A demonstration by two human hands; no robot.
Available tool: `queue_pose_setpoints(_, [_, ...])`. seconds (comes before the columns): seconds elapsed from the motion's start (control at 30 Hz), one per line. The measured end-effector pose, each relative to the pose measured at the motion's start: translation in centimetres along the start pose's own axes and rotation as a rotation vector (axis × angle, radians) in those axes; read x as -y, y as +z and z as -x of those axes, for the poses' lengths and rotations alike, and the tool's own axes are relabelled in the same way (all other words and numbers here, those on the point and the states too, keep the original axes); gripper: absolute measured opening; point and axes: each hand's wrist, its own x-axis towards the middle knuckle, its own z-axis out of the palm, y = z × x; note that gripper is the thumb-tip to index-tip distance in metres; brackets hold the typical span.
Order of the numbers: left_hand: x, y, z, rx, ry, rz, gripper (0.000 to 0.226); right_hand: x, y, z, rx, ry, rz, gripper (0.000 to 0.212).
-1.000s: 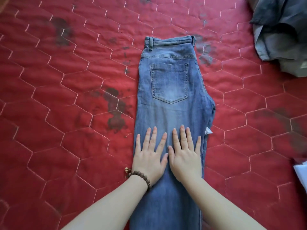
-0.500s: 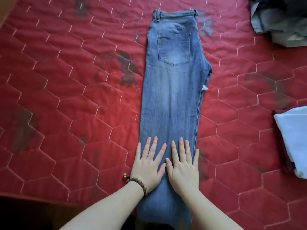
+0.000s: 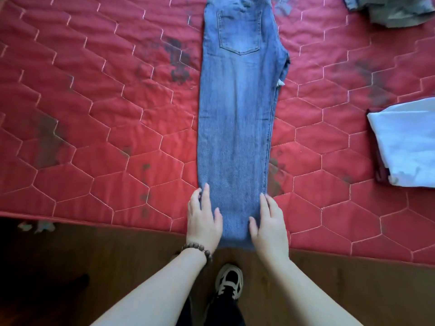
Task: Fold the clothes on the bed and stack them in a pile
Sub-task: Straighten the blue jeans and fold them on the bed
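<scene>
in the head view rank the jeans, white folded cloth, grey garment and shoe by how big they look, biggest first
1. jeans
2. white folded cloth, cut off by the frame edge
3. grey garment, mostly out of frame
4. shoe

Home bedroom. Red quilted bed cover [image 3: 94,114] spreads ahead of hands; jeans [image 3: 235,114] lie on it, folded white cloth [image 3: 409,142] right of right hand, wooden floor [image 3: 117,255] below wrists.
</scene>
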Motion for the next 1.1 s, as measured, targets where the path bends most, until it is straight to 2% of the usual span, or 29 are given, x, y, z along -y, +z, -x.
queue_pose_setpoints(0.07, [-0.6,-0.3,-0.3,-0.039,-0.192,0.245,0.065,0.3,-0.2,0.3,-0.001,0.105,-0.056,0.057])
queue_pose_setpoints(0.13, [-0.5,-0.4,-0.7,-0.025,-0.358,0.329,0.046,0.6,-0.3,0.3,-0.002,0.23,-0.133,0.049])
queue_pose_setpoints(0.17, [-0.4,-0.4,-0.8,-0.018,-0.383,0.324,0.034,0.7,-0.4,0.3,-0.004,0.291,-0.174,0.043])
queue_pose_setpoints(0.23, [-0.2,-0.4,-0.6,-0.026,-0.385,0.327,0.021,0.7,-0.5,0.3,-0.002,0.368,-0.207,0.029])
queue_pose_setpoints(0.43, [0.2,-0.5,0.1,-0.118,-0.386,0.371,0.024,0.6,-0.6,0.5,0.016,0.419,-0.187,0.01])
queue_pose_setpoints(0.5, [0.3,-0.4,0.1,-0.103,-0.388,0.368,0.02,0.6,-0.5,0.5,0.0,0.413,-0.191,0.006])
queue_pose_setpoints(0.57, [0.5,-0.4,0.1,-0.022,-0.383,0.36,0.013,0.7,-0.4,0.7,-0.019,0.401,-0.232,0.008])
queue_pose_setpoints(0.73, [0.9,-0.5,-0.1,0.146,-0.476,0.362,0.029,1.0,-0.1,1.0,0.002,0.417,-0.435,0.011])
queue_pose_setpoints(0.83, [1.4,-0.8,-0.1,0.148,-0.485,0.398,0.023,0.8,-0.1,1.0,-0.034,0.451,-0.478,0.02])
queue_pose_setpoints(0.93, [2.0,-1.1,0.3,0.138,-0.476,0.428,0.016,0.5,-0.2,1.2,-0.087,0.5,-0.446,0.019])
queue_pose_setpoints(1.1, [2.4,-1.1,0.8,0.131,-0.517,0.465,0.029,0.2,0.2,1.3,-0.021,0.554,-0.409,0.016])
